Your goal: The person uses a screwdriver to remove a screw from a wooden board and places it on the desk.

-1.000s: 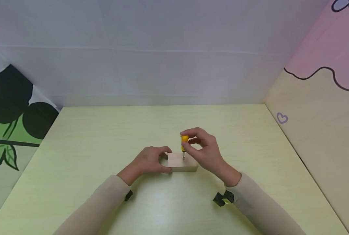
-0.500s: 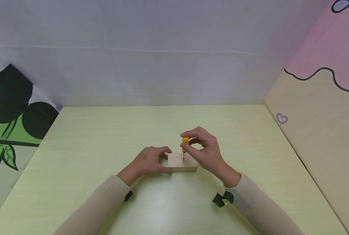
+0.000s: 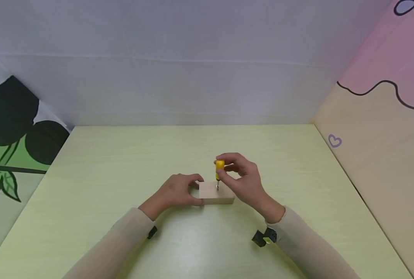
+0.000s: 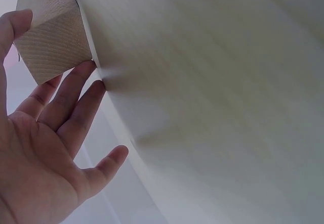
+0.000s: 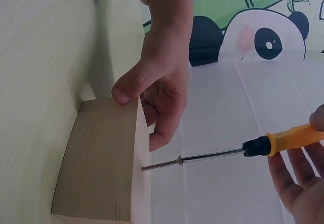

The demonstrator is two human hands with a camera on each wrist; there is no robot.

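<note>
A pale wooden block [image 3: 216,193] lies on the table, its cut end [image 4: 58,44] facing my left palm. My left hand [image 3: 182,190] pinches the block's left end, thumb on the near side and fingers on the far side. A yellow screwdriver [image 3: 219,166] stands nearly upright over the block, its handle held between the thumb and fingers of my right hand [image 3: 243,176]. Its metal shaft [image 5: 212,155] meets the head of a screw [image 5: 161,165] in the right wrist view. The screw's point is in the block's top face, with much of the thread showing.
The light wood-grain table [image 3: 137,151] spreads around the block. A whitish wall sheet [image 3: 193,89] rises behind it, and a side panel [image 3: 374,155] with a drawn heart borders the right edge. Dark wrist devices [image 3: 264,237] hang below the sleeves.
The fingers of my right hand shift slightly on the screwdriver's handle, and the handle tilts a little to the right. My left hand and the block stay in place.
</note>
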